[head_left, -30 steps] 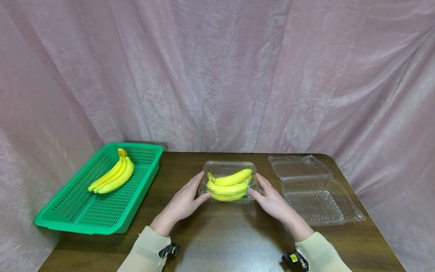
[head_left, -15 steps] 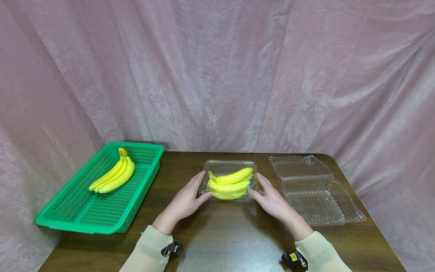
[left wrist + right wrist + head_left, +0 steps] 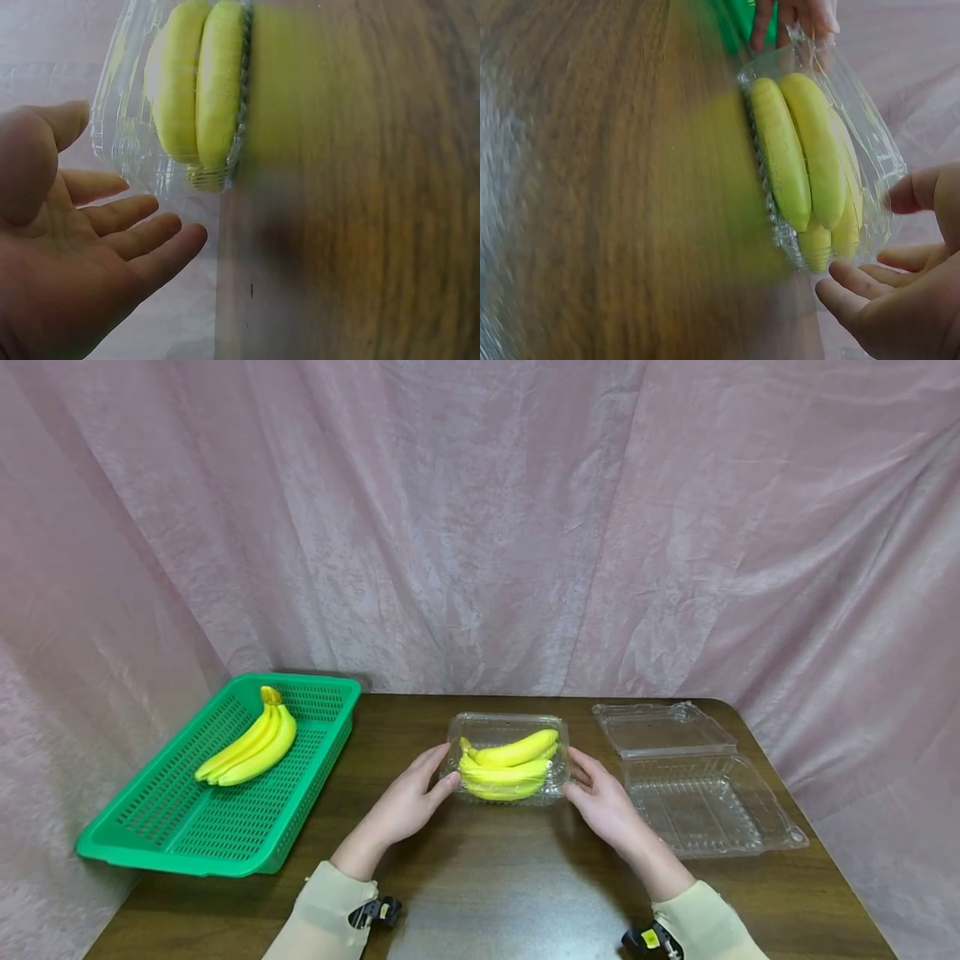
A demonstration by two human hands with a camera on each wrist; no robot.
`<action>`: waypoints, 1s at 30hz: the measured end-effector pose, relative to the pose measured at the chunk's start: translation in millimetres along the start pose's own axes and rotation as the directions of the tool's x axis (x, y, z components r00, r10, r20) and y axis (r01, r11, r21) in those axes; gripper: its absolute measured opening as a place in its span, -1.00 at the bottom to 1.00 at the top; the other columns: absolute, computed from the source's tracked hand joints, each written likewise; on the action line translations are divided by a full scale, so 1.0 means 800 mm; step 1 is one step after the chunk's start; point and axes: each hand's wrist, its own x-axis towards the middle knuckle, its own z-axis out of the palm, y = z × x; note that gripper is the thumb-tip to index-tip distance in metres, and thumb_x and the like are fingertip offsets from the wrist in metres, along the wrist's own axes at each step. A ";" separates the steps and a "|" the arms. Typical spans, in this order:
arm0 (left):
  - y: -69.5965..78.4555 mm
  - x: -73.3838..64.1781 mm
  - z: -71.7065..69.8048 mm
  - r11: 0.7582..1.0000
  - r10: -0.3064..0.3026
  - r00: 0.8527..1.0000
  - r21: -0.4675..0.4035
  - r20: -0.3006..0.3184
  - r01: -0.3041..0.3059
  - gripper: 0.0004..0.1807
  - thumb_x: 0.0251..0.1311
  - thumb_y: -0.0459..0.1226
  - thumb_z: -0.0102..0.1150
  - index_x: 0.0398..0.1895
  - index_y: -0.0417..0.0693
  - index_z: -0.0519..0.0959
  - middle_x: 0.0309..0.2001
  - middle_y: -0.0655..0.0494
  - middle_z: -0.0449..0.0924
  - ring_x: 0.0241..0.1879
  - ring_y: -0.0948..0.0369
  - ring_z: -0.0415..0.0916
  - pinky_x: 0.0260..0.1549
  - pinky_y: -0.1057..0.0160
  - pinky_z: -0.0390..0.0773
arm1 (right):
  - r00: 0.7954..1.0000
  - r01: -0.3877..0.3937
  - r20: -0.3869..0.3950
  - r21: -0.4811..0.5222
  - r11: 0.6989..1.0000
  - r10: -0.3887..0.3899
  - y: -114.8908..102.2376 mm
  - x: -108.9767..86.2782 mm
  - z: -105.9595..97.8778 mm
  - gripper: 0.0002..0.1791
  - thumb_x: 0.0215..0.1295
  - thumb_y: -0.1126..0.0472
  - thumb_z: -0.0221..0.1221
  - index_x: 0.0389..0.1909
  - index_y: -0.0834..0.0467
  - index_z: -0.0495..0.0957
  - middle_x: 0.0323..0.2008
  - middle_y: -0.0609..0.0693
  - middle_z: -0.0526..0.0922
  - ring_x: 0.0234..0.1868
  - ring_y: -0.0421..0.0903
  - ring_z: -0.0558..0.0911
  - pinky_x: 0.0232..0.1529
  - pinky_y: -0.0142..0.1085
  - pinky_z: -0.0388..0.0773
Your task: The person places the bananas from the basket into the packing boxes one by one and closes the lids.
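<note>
A clear plastic clamshell box [image 3: 507, 723] stands closed on the table with a bunch of yellow bananas [image 3: 513, 768] inside. At its left side is my left hand [image 3: 405, 797], fingers extended and thumb apart. In the left wrist view those fingers [image 3: 154, 255] are straight, close to the box's end; whether they touch it is hard to tell. My right hand [image 3: 606, 806] is at the box's right side. The right wrist view has its fingers [image 3: 851, 289] loosely extended by the box corner, gripping nothing.
On the left, a green plastic basket [image 3: 180, 865] holds another banana bunch [image 3: 251, 747]. An opened clear clamshell box [image 3: 693, 806] lies on the right of the brown wooden table [image 3: 510, 893]. A pink curtain [image 3: 480, 527] hangs behind.
Both hands have drawn slightly outward; the thumbs have slid from over the box's front corners to its sides. The box has hardly moved.
</note>
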 end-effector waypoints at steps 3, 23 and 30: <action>0.002 0.000 -0.001 1.000 -0.001 1.000 0.005 -0.020 0.001 -0.29 0.74 0.00 0.08 0.73 -0.18 0.28 0.66 -0.23 0.27 0.62 -0.19 0.27 0.54 -0.29 0.28 | 0.999 -0.009 -0.033 0.013 1.000 0.009 0.001 -0.001 0.001 -0.29 0.62 0.30 0.16 0.70 0.29 0.23 0.52 0.39 0.46 0.50 0.30 0.52 0.49 0.17 0.44; 0.006 0.004 0.013 0.996 -0.083 0.988 0.019 -0.128 0.086 -0.36 0.58 -0.28 0.18 0.65 -0.21 0.37 0.34 -0.17 0.67 0.26 -0.08 0.66 0.27 -0.20 0.60 | 0.994 -0.046 -0.096 -0.020 0.999 0.044 0.007 0.001 0.009 -0.36 0.55 0.29 0.19 0.59 0.25 0.33 0.37 0.27 0.58 0.27 0.17 0.67 0.26 0.02 0.58; 0.007 0.003 0.016 0.994 -0.100 0.980 0.037 -0.171 0.107 -0.35 0.51 -0.29 0.16 0.61 -0.28 0.38 0.17 -0.08 0.76 0.17 -0.03 0.72 0.19 -0.18 0.63 | 0.989 -0.091 -0.122 -0.026 0.996 0.087 0.005 0.001 0.011 -0.42 0.49 0.26 0.19 0.48 0.24 0.38 0.19 0.22 0.64 0.06 0.07 0.75 0.07 -0.16 0.54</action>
